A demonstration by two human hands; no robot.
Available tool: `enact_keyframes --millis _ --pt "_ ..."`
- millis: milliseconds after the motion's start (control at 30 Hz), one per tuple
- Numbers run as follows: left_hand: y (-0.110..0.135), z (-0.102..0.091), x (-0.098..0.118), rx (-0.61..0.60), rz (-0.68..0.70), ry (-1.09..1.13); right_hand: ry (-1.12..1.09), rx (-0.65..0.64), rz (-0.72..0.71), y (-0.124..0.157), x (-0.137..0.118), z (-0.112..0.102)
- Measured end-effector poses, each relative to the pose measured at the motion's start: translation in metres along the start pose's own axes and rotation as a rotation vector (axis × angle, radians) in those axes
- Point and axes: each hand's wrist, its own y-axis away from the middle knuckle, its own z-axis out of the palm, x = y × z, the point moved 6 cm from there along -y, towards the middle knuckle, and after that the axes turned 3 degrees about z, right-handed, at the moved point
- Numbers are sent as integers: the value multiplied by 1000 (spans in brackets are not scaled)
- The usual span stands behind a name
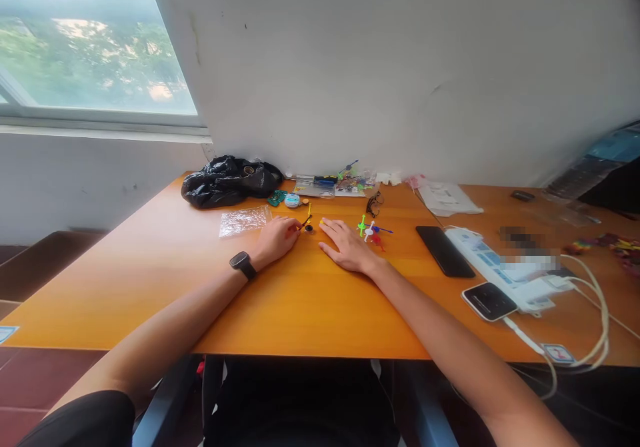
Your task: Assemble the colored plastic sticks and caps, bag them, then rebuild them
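Left hand: one, bare (277, 237), centre of the frame, a watch (243, 264) on its wrist; thumb and fingers drawn together, apparently pinching a thin dark piece (305, 221).
Right hand: one, bare (345, 244), just right of centre; palm down, fingers loosely spread, clasping nothing visible. A small yellow bit (321, 221) showed at its fingertips; whether held or merely touched, could not be told.
Thin dark piece, position: at the left fingertips, projecting toward the upper right, its near end hidden by the fingers.
Thin dark piece, handling: judged light, stiff and slender, likely to snap or twist if forced; best taken by its shaft between thumb and forefinger.
Yellow piece: one (309, 212), between the hands, just beyond the left fingertips; judged light plastic, easily toppled, best pinched at the stem.
Black round part: one, small (309, 229), below the yellow piece, between the hands.
Coloured pieces: green (361, 226), white (369, 232), blue (383, 230) and red (377, 240), clustered right of the right hand.
Desk: wood-toned (320, 314), across the lower frame.
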Motion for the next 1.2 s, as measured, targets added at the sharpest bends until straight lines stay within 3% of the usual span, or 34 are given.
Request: enact_keyframes --millis 133,333,433,633,867,1033,1200 --pt "2 -1 6 -32 15 93 15 59 -3 3 -2 -5" --pt "7 0 34 -166 228 282 -85 65 -149 9 -19 -5" --pt "9 0 41 -194 239 327 -171 49 -189 10 -26 -5" --pt "8 -3 36 -101 182 221 -360 46 -197 10 -32 -8" --pt "8 0 34 -124 189 165 -504 96 -100 10 -27 -10" --pt "8 0 29 -99 143 139 -396 129 -41 9 -21 -12" --pt "7 0 24 -93 109 123 -419 81 -82 10 -25 -15"
